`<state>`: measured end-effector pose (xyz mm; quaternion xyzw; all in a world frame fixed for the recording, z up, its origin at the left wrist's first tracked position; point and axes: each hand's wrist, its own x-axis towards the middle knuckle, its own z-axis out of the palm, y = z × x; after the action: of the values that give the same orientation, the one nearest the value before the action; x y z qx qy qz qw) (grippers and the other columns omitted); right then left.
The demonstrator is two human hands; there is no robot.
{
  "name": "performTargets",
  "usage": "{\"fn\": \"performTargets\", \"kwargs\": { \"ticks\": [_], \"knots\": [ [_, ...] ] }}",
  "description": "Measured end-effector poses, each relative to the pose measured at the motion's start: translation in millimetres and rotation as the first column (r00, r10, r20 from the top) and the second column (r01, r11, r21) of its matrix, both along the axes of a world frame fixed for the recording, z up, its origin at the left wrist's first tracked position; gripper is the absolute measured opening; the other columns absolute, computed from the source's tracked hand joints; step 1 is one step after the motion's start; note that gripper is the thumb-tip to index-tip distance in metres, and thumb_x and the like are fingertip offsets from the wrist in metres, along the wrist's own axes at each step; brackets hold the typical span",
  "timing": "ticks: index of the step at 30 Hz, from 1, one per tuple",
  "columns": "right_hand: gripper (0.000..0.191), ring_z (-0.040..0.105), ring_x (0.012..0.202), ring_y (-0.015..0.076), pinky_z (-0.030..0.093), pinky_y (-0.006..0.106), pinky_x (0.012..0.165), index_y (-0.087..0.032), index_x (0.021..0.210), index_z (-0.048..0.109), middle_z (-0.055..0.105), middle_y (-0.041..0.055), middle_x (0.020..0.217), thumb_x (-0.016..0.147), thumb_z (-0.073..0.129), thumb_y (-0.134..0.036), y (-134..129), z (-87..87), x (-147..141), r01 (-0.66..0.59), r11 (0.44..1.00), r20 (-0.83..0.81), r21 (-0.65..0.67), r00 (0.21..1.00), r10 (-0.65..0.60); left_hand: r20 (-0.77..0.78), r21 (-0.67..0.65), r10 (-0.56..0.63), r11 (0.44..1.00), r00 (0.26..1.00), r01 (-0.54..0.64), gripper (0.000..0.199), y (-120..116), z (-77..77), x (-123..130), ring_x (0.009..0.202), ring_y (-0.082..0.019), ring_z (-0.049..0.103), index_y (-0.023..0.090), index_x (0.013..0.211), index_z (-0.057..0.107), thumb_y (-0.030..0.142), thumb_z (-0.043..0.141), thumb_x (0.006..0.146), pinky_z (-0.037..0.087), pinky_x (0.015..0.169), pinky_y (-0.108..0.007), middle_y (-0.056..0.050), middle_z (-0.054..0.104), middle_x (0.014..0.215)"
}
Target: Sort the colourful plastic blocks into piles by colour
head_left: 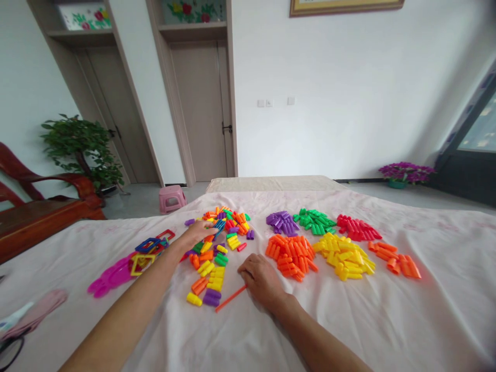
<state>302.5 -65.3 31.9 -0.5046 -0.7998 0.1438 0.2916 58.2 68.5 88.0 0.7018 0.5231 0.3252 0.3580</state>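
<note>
My left hand (200,232) reaches into a mixed pile of coloured plastic tube pieces (232,242). Its fingers are closed at a slim blue plastic piece (219,226), whose exact kind I cannot make out. My right hand (260,278) rests on the cloth with curled fingers, and a thin orange-red stick (231,299) runs out from under it to the left. To its right are sorted heaps: orange pieces (291,254), yellow pieces (344,257), purple pieces (282,222), green pieces (314,221) and red pieces (357,228).
Larger orange tubes (403,263) lie at the right. Left of my left forearm are a pink plastic item (114,276) and coloured frames (144,263). A pink cloth item (41,310) lies farther left. A pink stool (172,199) stands beyond the table (349,325).
</note>
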Motion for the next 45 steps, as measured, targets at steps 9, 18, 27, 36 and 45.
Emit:
{"fn": "performTargets", "kwargs": {
  "ticks": [9,18,27,36,45],
  "knots": [
    [0.021,0.061,0.097,0.0174,0.042,0.026,0.089,-0.023,0.095,0.077,0.071,0.0041,0.099,0.093,0.057,-0.016,-2.3,3.3,-0.6,-0.006,1.000,0.006,-0.004,1.000,0.007,-0.025,-0.012,0.207,0.978,0.978,-0.207,0.043,-22.3,32.3,-74.5,0.098,-0.032,0.065,0.020,0.085,0.073,0.059,0.070,0.068,0.049,0.078,-0.038,-0.009,0.074,0.090],
    [0.020,0.061,0.096,0.0172,0.042,0.026,0.088,-0.022,0.094,0.077,0.071,0.0042,0.098,0.093,0.057,-0.016,-1.9,4.4,-0.3,-0.008,1.000,-0.003,-0.003,1.000,0.008,-0.740,0.491,0.582,0.810,0.338,-0.321,0.023,-36.0,12.5,-138.8,0.123,-0.041,0.045,0.020,0.086,0.075,0.036,0.059,0.083,0.023,0.104,-0.065,-0.016,0.065,0.119],
    [0.021,0.061,0.096,0.0175,0.043,0.026,0.087,-0.023,0.094,0.077,0.070,0.0041,0.099,0.093,0.057,-0.016,-1.5,3.2,-0.6,-0.009,1.000,-0.006,0.001,1.000,0.009,-0.712,0.385,0.320,0.922,0.625,-0.033,0.067,-68.0,-6.7,-98.3,0.140,-0.035,0.038,0.024,0.141,0.055,0.061,0.057,0.085,0.030,0.114,-0.050,-0.015,0.045,0.151],
    [0.020,0.062,0.095,0.0174,0.043,0.026,0.087,-0.021,0.094,0.076,0.071,0.0044,0.098,0.092,0.057,-0.014,-1.5,5.1,-2.0,-0.010,1.000,-0.010,0.002,1.000,0.010,-0.605,0.254,0.010,0.950,0.796,0.181,0.105,-127.4,-75.4,-37.4,0.150,-0.044,0.013,0.034,0.155,0.036,0.071,0.075,0.064,0.025,0.118,-0.058,-0.013,0.015,0.165],
    [0.019,0.063,0.095,0.0176,0.043,0.028,0.088,-0.021,0.096,0.075,0.073,0.0041,0.098,0.090,0.059,-0.015,-2.7,1.8,-1.8,0.003,0.999,-0.035,0.037,0.999,-0.002,-0.504,0.555,0.237,0.825,0.830,0.102,0.056,-83.2,-61.1,10.3,0.142,-0.038,0.030,0.020,0.137,0.056,0.048,0.062,0.089,0.028,0.113,-0.060,-0.018,0.036,0.153]
  ]
}}
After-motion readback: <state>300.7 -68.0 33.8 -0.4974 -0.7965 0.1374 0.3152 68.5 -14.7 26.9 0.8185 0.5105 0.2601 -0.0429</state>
